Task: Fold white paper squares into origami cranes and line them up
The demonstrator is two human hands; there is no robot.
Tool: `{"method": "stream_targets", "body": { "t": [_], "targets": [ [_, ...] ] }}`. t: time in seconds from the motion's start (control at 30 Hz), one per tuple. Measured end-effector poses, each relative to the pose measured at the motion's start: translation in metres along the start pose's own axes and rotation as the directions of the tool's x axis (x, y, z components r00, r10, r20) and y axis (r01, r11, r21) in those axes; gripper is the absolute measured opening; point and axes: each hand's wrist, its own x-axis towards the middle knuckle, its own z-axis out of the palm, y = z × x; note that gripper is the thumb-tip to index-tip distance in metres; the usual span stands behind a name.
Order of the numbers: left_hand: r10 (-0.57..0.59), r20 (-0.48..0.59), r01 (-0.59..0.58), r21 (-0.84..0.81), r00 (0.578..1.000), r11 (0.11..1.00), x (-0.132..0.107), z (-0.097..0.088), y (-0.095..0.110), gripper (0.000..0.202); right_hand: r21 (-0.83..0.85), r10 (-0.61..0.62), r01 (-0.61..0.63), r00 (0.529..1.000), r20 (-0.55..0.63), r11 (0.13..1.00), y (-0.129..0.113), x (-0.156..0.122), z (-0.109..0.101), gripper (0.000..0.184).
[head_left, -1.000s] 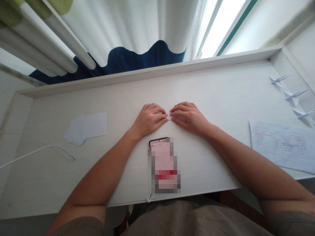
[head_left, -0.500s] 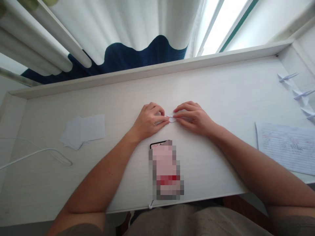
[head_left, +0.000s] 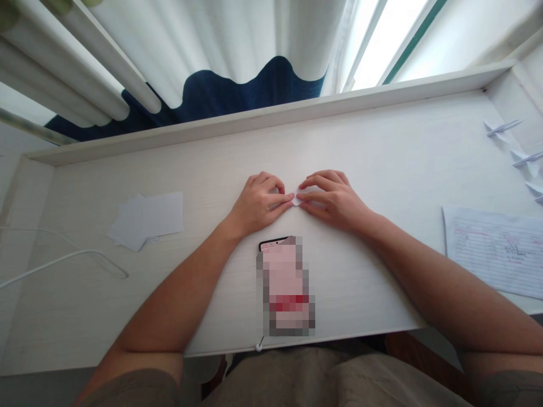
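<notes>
A small piece of white folded paper (head_left: 296, 200) lies between my fingertips, just above the white desk and mostly covered by my fingers. My left hand (head_left: 263, 199) pinches its left side between thumb and forefinger, the other fingers curled. From the right, my right hand (head_left: 328, 196) grips the same paper, thumb below and fingers above. The fingertips of both hands are almost touching. Below them on the desk lies a phone (head_left: 285, 282), its screen blurred out.
Loose white paper sheets (head_left: 148, 217) lie in a pile at left, near a white cable (head_left: 85, 255). Folded paper pieces (head_left: 504, 130) stand along the right side, above a lined, written sheet (head_left: 494, 246). A raised ledge (head_left: 271, 121) and a curtain (head_left: 254, 90) bound the back.
Both hands have drawn slightly closer together on the folded paper, so less of it shows between the fingertips. The camera view has shifted a little.
</notes>
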Motion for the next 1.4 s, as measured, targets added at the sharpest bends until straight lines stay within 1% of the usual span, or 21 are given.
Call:
{"method": "stream_targets", "body": {
  "t": [0.2,0.37,0.5,0.63,0.77,0.9,1.07,1.17,1.3,1.4],
  "targets": [
    [-0.009,0.005,0.009,0.004,1.000,1.000,0.0002,0.0007,0.0003,0.020,0.061,-0.036,0.032,0.997,0.068,0.998,-0.0008,0.0025,-0.0015,0.024],
    [-0.010,-0.011,0.010,0.007,1.000,1.000,0.0002,0.0009,0.0014,0.019,0.072,-0.032,0.026,0.997,0.077,0.997,0.0008,0.0042,-0.0017,0.026],
    [-0.010,-0.007,0.010,-0.011,1.000,1.000,0.0000,0.0031,0.0000,0.018,0.060,-0.035,0.031,0.998,0.058,0.998,0.0014,0.0039,-0.0003,0.023],
    [-0.016,-0.025,0.015,-0.015,1.000,1.000,0.0001,0.0055,-0.0012,0.018,0.047,-0.017,0.015,0.998,0.054,0.999,0.0012,0.0042,0.0008,0.026],
    [0.009,-0.034,-0.009,-0.019,0.999,1.000,0.0008,0.0052,-0.0003,0.019,0.068,-0.007,0.003,0.998,0.059,0.998,0.0027,0.0051,0.0012,0.027],
    [0.019,-0.010,-0.019,-0.059,1.000,0.998,0.0017,0.0036,0.0003,0.021,0.096,-0.004,-0.002,0.998,0.061,0.995,0.0046,0.0054,0.0012,0.027],
    [-0.012,0.015,0.014,-0.106,1.000,0.994,0.0029,0.0022,0.0007,0.023,0.101,0.000,-0.005,0.999,0.051,0.995,0.0030,0.0052,0.0007,0.024],
    [-0.023,0.020,0.024,-0.092,1.000,0.995,0.0029,0.0019,0.0021,0.023,0.088,0.009,-0.015,0.998,0.065,0.996,0.0020,0.0054,0.0003,0.025],
    [0.008,0.014,-0.007,-0.057,1.000,0.998,0.0021,0.0015,0.0045,0.020,0.076,0.019,-0.024,0.998,0.063,0.997,0.0013,0.0058,0.0003,0.025],
    [0.025,0.028,-0.023,-0.064,0.999,0.998,0.0023,0.0012,0.0052,0.018,0.074,0.034,-0.039,0.997,0.065,0.996,0.0005,0.0060,0.0008,0.024]
  ]
}}
